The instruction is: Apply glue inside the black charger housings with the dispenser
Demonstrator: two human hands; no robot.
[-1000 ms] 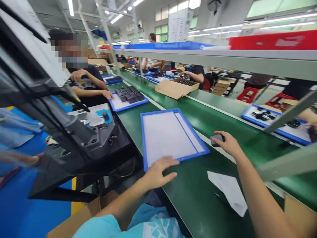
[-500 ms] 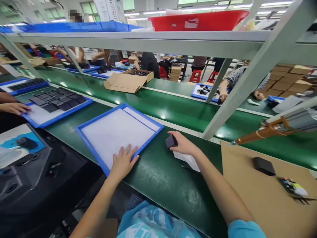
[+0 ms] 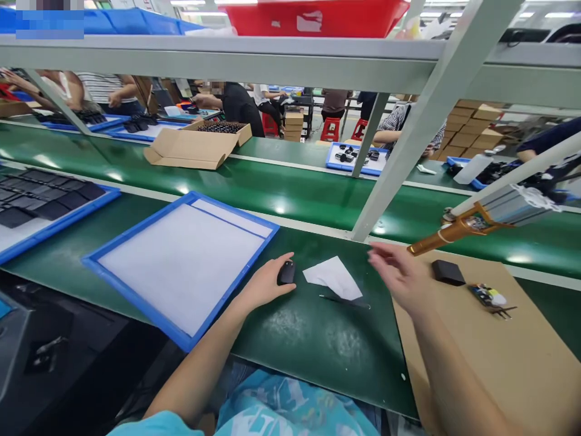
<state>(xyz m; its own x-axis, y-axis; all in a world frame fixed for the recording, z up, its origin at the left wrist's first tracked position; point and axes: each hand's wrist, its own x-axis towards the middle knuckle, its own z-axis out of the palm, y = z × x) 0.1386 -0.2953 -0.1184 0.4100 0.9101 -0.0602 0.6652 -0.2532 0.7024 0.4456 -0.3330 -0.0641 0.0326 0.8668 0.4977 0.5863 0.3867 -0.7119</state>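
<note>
My left hand [image 3: 263, 283] is closed around a small black box-shaped part [image 3: 286, 273] at the table surface, just right of a blue-rimmed tray [image 3: 252, 266] with a white lining. My right hand [image 3: 402, 275] is raised, somewhat blurred, its fingers stretched out with nothing seen in them. Close to those fingers hangs a copper-coloured powered screwdriver [image 3: 447, 236], its tip pointing down and left. Between my hands lie a crumpled white sheet [image 3: 333, 277] and a thin black tool [image 3: 347, 301], perhaps tweezers.
A brown cardboard sheet [image 3: 490, 357] at right bears a black block [image 3: 448, 272] and a small colourful bundle [image 3: 490, 295]. A slanted metal post [image 3: 399, 163] and a shelf beam [image 3: 227, 63] cross ahead. Another tray [image 3: 59, 225] of black parts stands left. People work beyond the green belt [image 3: 281, 197].
The black part has passed from my right hand to my left, which has come off the tray. My right hand has moved right, to the screwdriver. The view has shifted right.
</note>
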